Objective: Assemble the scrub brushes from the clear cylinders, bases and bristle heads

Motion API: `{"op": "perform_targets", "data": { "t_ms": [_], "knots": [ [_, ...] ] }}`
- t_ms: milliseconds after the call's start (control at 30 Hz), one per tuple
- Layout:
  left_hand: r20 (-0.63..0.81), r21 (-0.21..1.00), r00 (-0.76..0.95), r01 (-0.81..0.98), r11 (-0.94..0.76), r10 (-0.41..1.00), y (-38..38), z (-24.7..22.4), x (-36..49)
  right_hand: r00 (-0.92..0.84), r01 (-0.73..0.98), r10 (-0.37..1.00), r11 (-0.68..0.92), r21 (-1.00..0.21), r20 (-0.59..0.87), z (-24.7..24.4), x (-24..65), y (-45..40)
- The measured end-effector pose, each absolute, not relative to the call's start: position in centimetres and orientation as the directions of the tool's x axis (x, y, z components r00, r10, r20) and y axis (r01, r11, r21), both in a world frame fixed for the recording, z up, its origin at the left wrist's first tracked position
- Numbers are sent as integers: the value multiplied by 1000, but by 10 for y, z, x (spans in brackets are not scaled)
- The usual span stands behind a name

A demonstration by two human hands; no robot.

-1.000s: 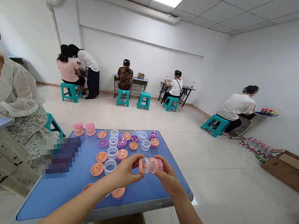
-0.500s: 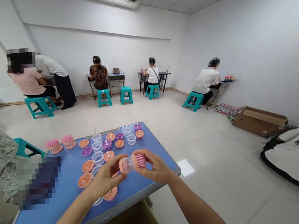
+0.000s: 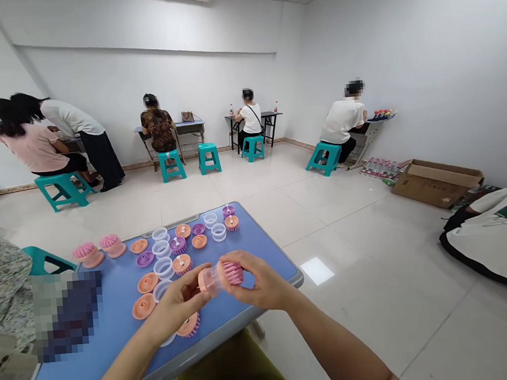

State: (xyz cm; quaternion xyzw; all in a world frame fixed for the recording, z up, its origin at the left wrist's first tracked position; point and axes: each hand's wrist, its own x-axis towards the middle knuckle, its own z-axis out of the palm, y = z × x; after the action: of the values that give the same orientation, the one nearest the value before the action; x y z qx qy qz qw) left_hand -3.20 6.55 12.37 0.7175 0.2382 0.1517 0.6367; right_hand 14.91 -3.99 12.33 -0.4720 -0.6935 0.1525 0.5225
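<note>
Between my two hands, above the blue table [image 3: 111, 336], lies a pink-bristled scrub brush [image 3: 216, 278] on its side. My left hand [image 3: 184, 301] is closed round its peach cap end. The fingers of my right hand [image 3: 256, 280] grip the peach and pink bristle end. A clear plastic section shows between them. Beyond my left hand are clear rings [image 3: 164, 268], peach discs [image 3: 144, 306], a purple disc [image 3: 145, 259] and bristled heads [image 3: 182, 264] with small white pieces on them. Two pink brushes [image 3: 113, 245] stand upright at the table's far left corner.
Several people sit or stand at desks along the walls, one on a teal stool [image 3: 323, 158]. A cardboard box [image 3: 437, 182] lies on the floor at right, near a person in a white shirt [image 3: 498, 241]. Patterned fabric [image 3: 3, 274] is at the left.
The brush's peach cap end has turned a little and now shows more of its side. Both hands keep hold of it. The view has shifted slightly.
</note>
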Motion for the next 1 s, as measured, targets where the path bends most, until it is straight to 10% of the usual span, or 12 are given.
{"op": "perform_targets", "data": {
  "t_ms": [467,1000],
  "knots": [
    [9,931,829,197,-308,559,63,112,-31,26,543,907,339,-768,420,116,151,-40],
    [436,415,823,176,-892,365,57,99,-33,110,141,994,3,-990,19,93,149,-35]
  ]
}}
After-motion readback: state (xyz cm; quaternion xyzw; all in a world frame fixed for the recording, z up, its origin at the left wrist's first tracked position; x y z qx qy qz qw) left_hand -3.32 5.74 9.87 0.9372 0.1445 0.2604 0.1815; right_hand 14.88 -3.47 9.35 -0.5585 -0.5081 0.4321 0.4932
